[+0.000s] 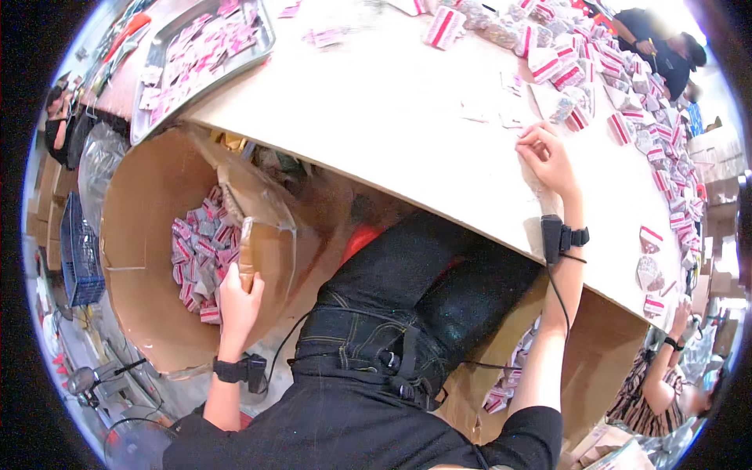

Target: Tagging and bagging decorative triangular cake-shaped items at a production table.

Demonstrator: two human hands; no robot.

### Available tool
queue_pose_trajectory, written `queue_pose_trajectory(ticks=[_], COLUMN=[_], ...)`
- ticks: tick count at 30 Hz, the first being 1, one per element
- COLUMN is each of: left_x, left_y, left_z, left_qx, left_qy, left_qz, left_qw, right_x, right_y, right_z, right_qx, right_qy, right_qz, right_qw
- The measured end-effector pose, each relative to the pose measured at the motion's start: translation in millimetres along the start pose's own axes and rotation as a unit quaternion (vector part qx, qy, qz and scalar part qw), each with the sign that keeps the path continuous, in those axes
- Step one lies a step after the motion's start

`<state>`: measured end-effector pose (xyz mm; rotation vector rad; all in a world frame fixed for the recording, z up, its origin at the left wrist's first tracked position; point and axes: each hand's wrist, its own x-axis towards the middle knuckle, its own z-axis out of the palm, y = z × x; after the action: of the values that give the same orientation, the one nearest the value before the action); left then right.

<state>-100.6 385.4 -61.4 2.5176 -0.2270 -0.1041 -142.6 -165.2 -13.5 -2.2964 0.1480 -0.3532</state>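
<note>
Head view: my left hand (pixel 237 301) is curled around the flap (pixel 247 252) of a big carton (pixel 141 235), thumb and fingers closed on its edge. Inside the carton, just beyond that hand, lies a heap of red-and-white packets (pixel 202 254). My right hand (pixel 548 160) rests on the table (pixel 376 117), fingers bent together near the front edge, touching a small pale packet (pixel 536 184) as far as I can tell; I cannot see a firm pinch. Both wrists carry black bands. Further out on the table, more packets (pixel 627 86) are strewn along the right side, and a metal tray (pixel 164 47) of them sits at the far left. Another box (pixel 595 360) with packets stands below the table to my right. Another person's arm (pixel 666 368) shows at lower right.
</note>
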Motion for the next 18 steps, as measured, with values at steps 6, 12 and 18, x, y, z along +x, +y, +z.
queue_pose_trajectory(ticks=[6,12,18], left_x=[5,1,34], left_y=[-1,-1,56], left_z=[1,-3,-66], left_qx=[-0.010,0.067,0.326], left_qy=[0.002,-0.038,-0.369], left_qz=[0.028,-0.006,0.015], left_qw=[1.000,0.997,0.870], right_x=[1,6,10], right_y=[-5,-21,-29], right_z=[-5,-4,-5], right_qx=[-0.053,-0.264,-0.282], right_qy=[-0.010,-0.046,-0.120], right_qz=[-0.010,-0.114,-0.032], right_qw=[0.998,0.956,0.951])
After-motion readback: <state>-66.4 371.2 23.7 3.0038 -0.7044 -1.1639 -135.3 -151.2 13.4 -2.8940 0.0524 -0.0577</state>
